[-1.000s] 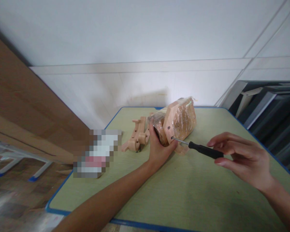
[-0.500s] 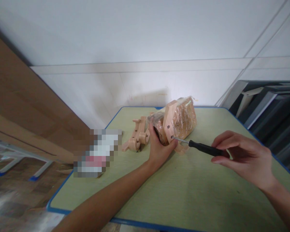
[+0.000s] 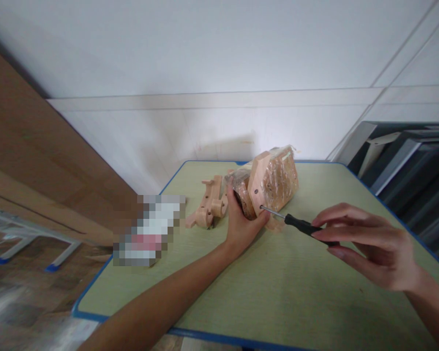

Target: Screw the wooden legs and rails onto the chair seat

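A light wooden block assembly (image 3: pixel 272 183), partly wrapped in clear plastic, stands near the far middle of the green table (image 3: pixel 278 282). My left hand (image 3: pixel 241 224) grips its lower left end and steadies it. My right hand (image 3: pixel 366 243) pinches the black handle of a screwdriver (image 3: pixel 300 225) between fingers and thumb. The metal tip sits in a hole in the block's pale wooden face.
A separate wooden part with pegs (image 3: pixel 209 207) lies just left of my left hand. A blurred patch (image 3: pixel 149 231) covers something at the table's left edge. A brown board (image 3: pixel 40 165) leans on the left wall; dark framed panels (image 3: pixel 406 165) stand at right.
My right fingers have shifted on the screwdriver handle, curling at half a second ago and now stretched along it again. The block and my left hand have stayed put.
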`<move>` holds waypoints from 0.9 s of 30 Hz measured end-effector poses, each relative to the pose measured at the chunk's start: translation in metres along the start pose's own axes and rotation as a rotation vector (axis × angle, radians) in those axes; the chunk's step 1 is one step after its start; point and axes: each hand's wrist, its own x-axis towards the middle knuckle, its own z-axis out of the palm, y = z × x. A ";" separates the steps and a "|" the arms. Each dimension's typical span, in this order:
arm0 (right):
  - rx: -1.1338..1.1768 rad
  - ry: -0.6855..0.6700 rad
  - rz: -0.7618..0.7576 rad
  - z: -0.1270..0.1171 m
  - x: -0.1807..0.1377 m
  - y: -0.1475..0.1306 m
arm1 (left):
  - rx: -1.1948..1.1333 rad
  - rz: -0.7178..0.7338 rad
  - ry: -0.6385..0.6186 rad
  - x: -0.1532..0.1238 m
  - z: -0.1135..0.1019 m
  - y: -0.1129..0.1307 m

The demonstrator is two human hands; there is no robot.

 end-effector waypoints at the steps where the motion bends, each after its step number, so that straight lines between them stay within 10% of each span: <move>1: 0.004 -0.011 -0.004 0.000 0.000 -0.001 | -0.001 0.003 -0.001 0.000 0.000 0.000; 27: -0.050 0.089 -0.016 0.000 0.002 0.004 | 0.008 -0.015 0.003 0.000 0.000 0.000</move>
